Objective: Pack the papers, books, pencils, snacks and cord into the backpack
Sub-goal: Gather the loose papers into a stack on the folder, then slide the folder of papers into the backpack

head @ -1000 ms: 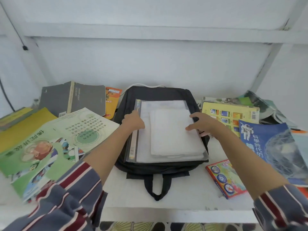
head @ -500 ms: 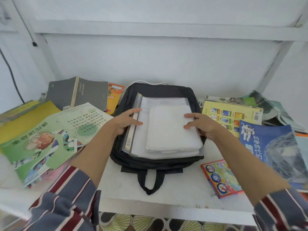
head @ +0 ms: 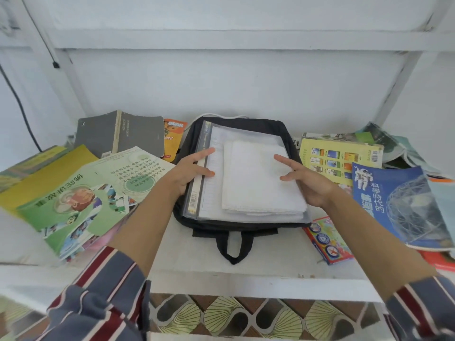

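Black fabric backpack [head: 286, 135] flat on the white shelf [head: 270, 264], carry loop toward the front edge. Within its outline, a clear plastic folder of lined sheets [head: 213, 193], and on that a thick stack of white papers [head: 256, 183]; on top of the bag or in an open compartment, impossible to tell. Left hand [head: 190, 172] at the folder's left edge, fingers straight and spread, pinching nothing. Right hand [head: 307, 182] at the stack's right side, fingers straight and fanned, gripping nothing; contact with the paper unclear. Left of the backpack: grey softcover book [head: 118, 134] face down, orange snack packet [head: 173, 135] just beside it, green illustrated booklet [head: 81, 195] nearer the front. Behind the backpack, a sliver of white cord [head: 221, 116]. To the right: yellow book with picture tiles [head: 339, 158], blue book with an astronaut [head: 394, 200], colourful flat box [head: 327, 242] just beside the bag's front corner.
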